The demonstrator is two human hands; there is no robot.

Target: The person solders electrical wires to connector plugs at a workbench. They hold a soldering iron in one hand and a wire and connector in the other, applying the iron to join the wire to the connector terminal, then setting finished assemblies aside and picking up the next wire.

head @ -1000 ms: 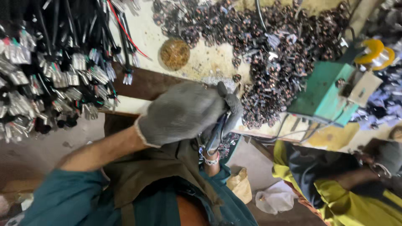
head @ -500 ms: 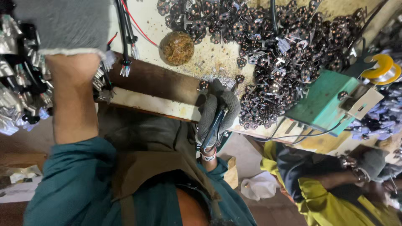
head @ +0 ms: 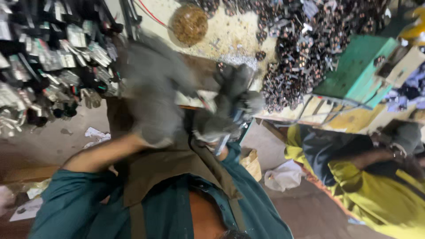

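At upper left hangs a heap of black cables with silvery plug ends (head: pixel 48 66), largely unworked. The blurred grey-gloved left hand (head: pixel 152 99) sits at centre, its grip unreadable. The grey-gloved right hand (head: pixel 226 113) is closed around a blue-handled tool (head: pixel 223 141). A pile of dark metal parts (head: pixel 305 53) fills the upper right.

Both the left hand (head: pixel 152 95) and the right hand (head: pixel 226 106) wear grey knit gloves, below them short teal sleeves and a brown apron with straps.

A single head-worn camera looks steeply down, close over the wearer's chest, towards the cluttered workbench (head: pixel 230 33).
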